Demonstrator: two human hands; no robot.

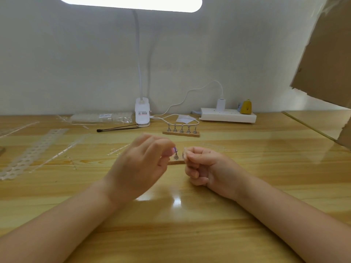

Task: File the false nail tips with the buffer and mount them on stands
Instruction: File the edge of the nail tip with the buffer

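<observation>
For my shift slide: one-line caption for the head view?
Left hand at a small stand, right hand pinching a clear nail tip, over a wooden table.

L hand point(140, 164): fingers curled, tips at small metal stand point(176, 157); blurred.
R hand point(201, 168): pinches clear nail tip point(184, 153), just beside stand.
Far rack point(181, 131): five stands, wooden base.
Table point(247, 168): wood, glossy.

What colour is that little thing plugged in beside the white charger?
Mustard yellow, seen clearly in the head view, on the white power strip.

Nail-craft desk: clip lamp point(142, 114), nail stands point(181, 130)
</observation>
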